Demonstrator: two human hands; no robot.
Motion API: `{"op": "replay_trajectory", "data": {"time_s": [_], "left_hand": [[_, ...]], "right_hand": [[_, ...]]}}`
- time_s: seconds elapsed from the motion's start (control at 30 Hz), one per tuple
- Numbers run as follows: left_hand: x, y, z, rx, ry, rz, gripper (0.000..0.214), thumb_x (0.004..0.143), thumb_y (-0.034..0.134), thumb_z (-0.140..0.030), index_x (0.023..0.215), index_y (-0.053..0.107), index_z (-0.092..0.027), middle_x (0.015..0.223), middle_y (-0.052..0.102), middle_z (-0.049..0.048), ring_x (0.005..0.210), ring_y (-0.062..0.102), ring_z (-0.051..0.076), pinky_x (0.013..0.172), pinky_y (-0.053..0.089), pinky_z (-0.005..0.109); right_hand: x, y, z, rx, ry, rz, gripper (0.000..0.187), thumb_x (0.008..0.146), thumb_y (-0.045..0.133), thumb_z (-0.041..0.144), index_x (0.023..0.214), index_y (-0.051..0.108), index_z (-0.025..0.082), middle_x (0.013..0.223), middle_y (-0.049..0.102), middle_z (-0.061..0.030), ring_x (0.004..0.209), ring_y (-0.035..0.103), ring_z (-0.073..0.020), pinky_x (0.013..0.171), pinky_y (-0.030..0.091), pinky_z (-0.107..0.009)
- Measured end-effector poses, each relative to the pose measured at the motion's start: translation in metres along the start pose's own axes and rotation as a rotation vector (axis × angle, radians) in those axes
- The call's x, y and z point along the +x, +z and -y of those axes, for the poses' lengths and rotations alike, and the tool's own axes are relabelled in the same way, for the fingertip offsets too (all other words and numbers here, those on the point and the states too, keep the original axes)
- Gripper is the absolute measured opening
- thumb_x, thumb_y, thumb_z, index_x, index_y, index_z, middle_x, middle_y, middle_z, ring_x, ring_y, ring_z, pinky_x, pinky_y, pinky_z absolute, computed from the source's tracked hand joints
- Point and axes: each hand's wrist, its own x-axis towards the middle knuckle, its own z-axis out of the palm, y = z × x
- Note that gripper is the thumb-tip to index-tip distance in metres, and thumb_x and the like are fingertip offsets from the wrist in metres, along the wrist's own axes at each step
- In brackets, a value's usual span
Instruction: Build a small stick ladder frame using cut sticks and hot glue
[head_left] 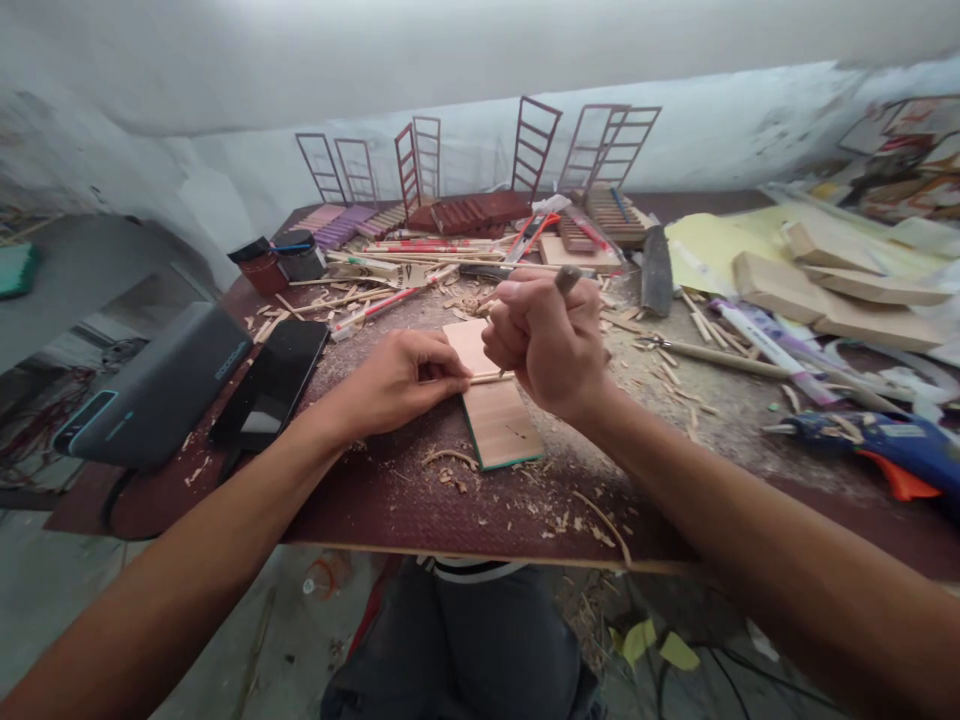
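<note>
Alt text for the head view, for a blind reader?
A left hand pins a thin wooden stick on a small wooden board while the right hand, fisted round a tool handle, holds its tip at the stick. Around them the shaving-strewn table holds a black phone, a blue glue gun and small ladder-like frames at the back.

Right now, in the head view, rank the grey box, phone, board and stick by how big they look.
1. Grey box: clearly largest.
2. Phone and board: about alike. The board is partly covered, so I won't rank them.
3. Stick: smallest, mostly hidden.
</note>
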Motion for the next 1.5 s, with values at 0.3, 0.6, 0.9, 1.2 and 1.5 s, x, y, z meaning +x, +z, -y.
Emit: {"op": "replay_trajectory", "data": {"time_s": [0.3,0.6,0.9,1.2,1.5], "left_hand": [[0.000,0.001,0.002,-0.041,-0.008,0.000,0.011,0.089,0.069,-0.019,0.085,0.078,-0.014,0.079,0.072,0.0056,0.073,0.060,0.014,0.067,0.045,0.028],[0.002,-0.001,0.001,-0.052,-0.015,0.028,0.013,0.089,0.068,-0.021,0.083,0.077,-0.014,0.080,0.072,0.0060,0.071,0.060,0.013,0.067,0.046,0.027],[0.002,-0.007,-0.002,0.008,-0.050,0.059,0.017,0.090,0.069,-0.028,0.087,0.078,-0.014,0.079,0.074,0.0064,0.070,0.062,0.013,0.065,0.047,0.026],[0.033,-0.060,-0.030,0.163,0.047,-0.082,0.027,0.096,0.061,-0.034,0.083,0.076,-0.015,0.073,0.067,0.0030,0.065,0.055,0.012,0.058,0.040,0.025],[0.053,-0.032,-0.057,0.094,0.128,-0.204,0.028,0.101,0.058,-0.031,0.085,0.075,-0.015,0.087,0.073,0.0020,0.083,0.067,0.012,0.071,0.051,0.023]], "right_hand": [[0.002,-0.002,0.005,0.112,0.020,0.049,0.060,0.081,0.075,0.043,0.053,0.025,0.025,0.042,0.020,0.0120,0.034,0.013,-0.0029,0.034,0.012,-0.024],[0.000,-0.001,0.003,0.024,-0.006,-0.042,0.061,0.083,0.072,0.051,0.057,0.024,0.026,0.044,0.019,0.0117,0.035,0.013,-0.0045,0.034,0.016,-0.026],[0.003,0.000,0.000,-0.001,0.041,-0.018,0.062,0.082,0.071,0.058,0.058,0.023,0.026,0.044,0.019,0.0117,0.035,0.014,-0.0055,0.035,0.016,-0.026],[0.004,-0.001,0.002,0.054,0.020,0.012,0.063,0.081,0.072,0.058,0.054,0.026,0.025,0.041,0.020,0.0120,0.033,0.015,-0.0044,0.034,0.014,-0.025],[0.005,-0.004,-0.002,0.071,0.021,0.008,0.060,0.082,0.073,0.056,0.057,0.027,0.025,0.044,0.021,0.0120,0.035,0.016,-0.0045,0.034,0.016,-0.025]]}}
